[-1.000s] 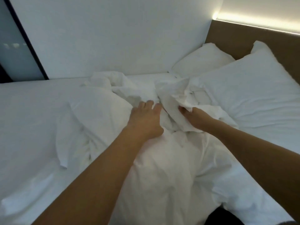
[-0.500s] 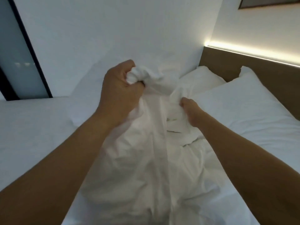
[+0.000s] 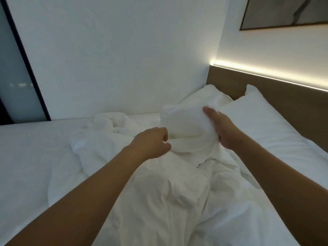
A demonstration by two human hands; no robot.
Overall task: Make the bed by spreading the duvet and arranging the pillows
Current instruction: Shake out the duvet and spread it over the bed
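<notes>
duvet bunch [image 3: 186, 128]: raised between both hands, touching them
left hand [image 3: 150, 142]: fingers curled, pinching its near fold
right hand [image 3: 221, 128]: fingers straight, flat against its right side

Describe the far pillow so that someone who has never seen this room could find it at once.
Start at the brown headboard under the light strip and follow it left into the corner with the white wall. The far pillow lies there, mostly hidden behind the bunched duvet. Unlike the near pillow, which lies in full view, only its top shows.
</notes>
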